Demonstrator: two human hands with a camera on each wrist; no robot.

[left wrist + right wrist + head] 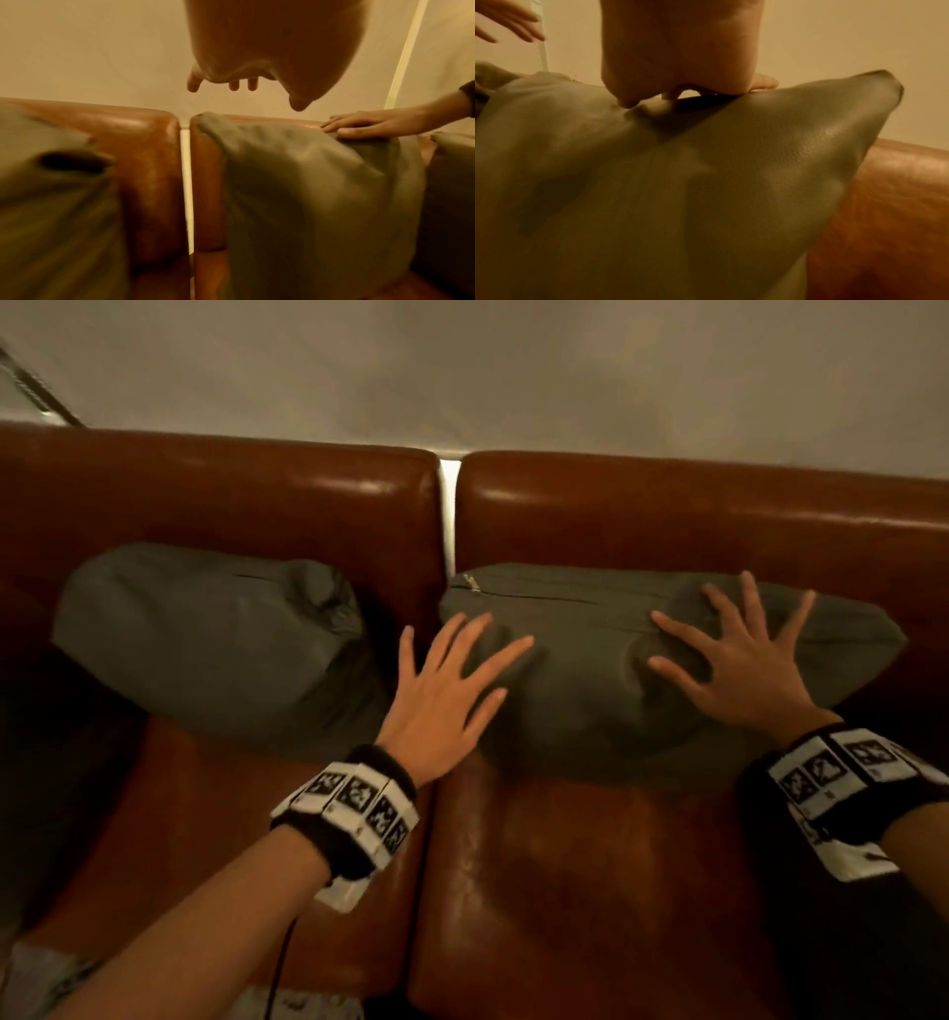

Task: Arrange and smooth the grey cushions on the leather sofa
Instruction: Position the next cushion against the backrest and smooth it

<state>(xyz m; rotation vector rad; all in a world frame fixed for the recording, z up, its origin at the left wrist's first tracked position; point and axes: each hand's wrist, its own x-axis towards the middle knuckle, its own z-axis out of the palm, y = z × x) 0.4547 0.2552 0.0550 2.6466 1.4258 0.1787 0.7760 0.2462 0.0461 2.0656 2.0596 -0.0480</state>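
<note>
Two grey cushions lean against the back of the brown leather sofa (pixel 231 505). The left cushion (pixel 205 634) stands alone on the left seat. My right hand (pixel 734 649) lies flat with spread fingers on the right cushion (pixel 580 690), near its top edge; the right wrist view shows it pressing a dent into the fabric (pixel 706 182). My left hand (pixel 452 680) is open with fingers spread over that cushion's left end. In the left wrist view its fingers (pixel 192 85) hang clear of the cushion (pixel 308 182).
A narrow pale gap (pixel 448 516) splits the sofa into two sections. Bare leather seat (pixel 590 865) lies in front of the cushions. A pale wall (pixel 513 377) rises behind the sofa. Another grey cushion (pixel 452 182) shows at the right edge of the left wrist view.
</note>
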